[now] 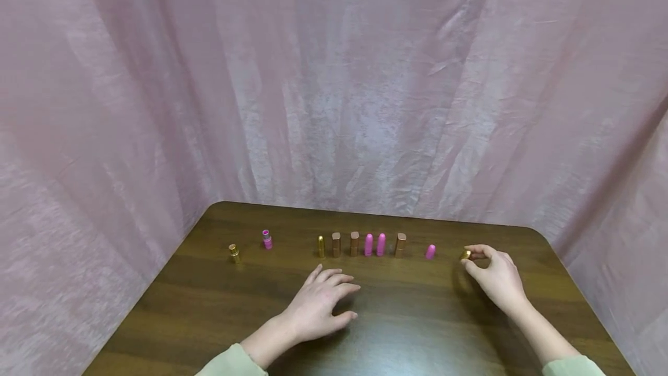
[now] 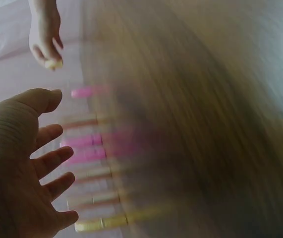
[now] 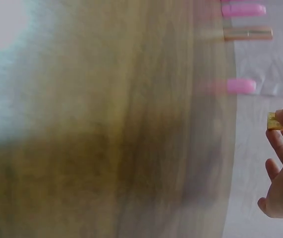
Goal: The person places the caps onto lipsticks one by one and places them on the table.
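Note:
At the right of the table my right hand pinches a small gold lipstick cap between thumb and fingers; the right wrist view shows the same gold cap at the fingertips. My left hand is spread with nothing in it, in front of a row of upright lipsticks. That row holds a gold lipstick, rose-gold lipsticks and pink lipsticks. Beside the right hand stands a pink cap. Far left are an uncapped gold lipstick base and an uncapped pink lipstick base.
Everything stands on a dark brown wooden table with rounded back corners. Pink curtains hang behind it and at both sides. Both wrist views are partly blurred.

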`<state>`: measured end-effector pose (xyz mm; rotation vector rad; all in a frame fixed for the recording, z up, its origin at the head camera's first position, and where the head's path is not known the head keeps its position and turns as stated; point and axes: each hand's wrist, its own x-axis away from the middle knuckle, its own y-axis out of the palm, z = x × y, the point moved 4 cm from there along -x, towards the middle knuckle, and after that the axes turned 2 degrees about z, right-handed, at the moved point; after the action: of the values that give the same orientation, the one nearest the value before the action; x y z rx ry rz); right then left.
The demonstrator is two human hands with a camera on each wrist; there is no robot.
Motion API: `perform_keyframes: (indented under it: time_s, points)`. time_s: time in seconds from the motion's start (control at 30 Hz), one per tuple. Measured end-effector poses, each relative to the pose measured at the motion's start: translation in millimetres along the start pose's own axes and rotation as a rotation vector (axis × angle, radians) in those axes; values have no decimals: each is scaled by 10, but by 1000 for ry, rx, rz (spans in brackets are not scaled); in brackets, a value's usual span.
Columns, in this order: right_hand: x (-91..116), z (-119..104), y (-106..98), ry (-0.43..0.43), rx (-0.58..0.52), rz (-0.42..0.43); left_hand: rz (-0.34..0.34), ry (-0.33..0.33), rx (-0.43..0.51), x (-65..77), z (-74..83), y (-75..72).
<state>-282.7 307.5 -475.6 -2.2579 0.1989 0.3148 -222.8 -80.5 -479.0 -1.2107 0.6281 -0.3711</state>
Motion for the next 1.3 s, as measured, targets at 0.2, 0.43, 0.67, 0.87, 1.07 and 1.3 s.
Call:
perform_keyframes:
  time_s: [0.2, 0.43, 0.67, 0.87, 1.07, 1.3]
  points:
    - [184, -100, 27, -45, -40, -4, 72, -93, 6, 205, -342, -188]
    - [293, -202, 129, -53, -83, -9, 206, -195, 10, 491, -714, -427]
    - [382, -292, 221, 131, -316, -95, 337, -305, 15, 811, -1042, -635]
    - [419, -337, 247, 375, -776, -113, 426, -416, 83, 1071, -1312, -785]
    - [453, -351, 249, 496, -1105, -133, 450, -578, 165, 1338, -1537, -947]
    - [517, -268, 193, 523, -1167, -154, 357, -731, 244, 1450, -1824, -896]
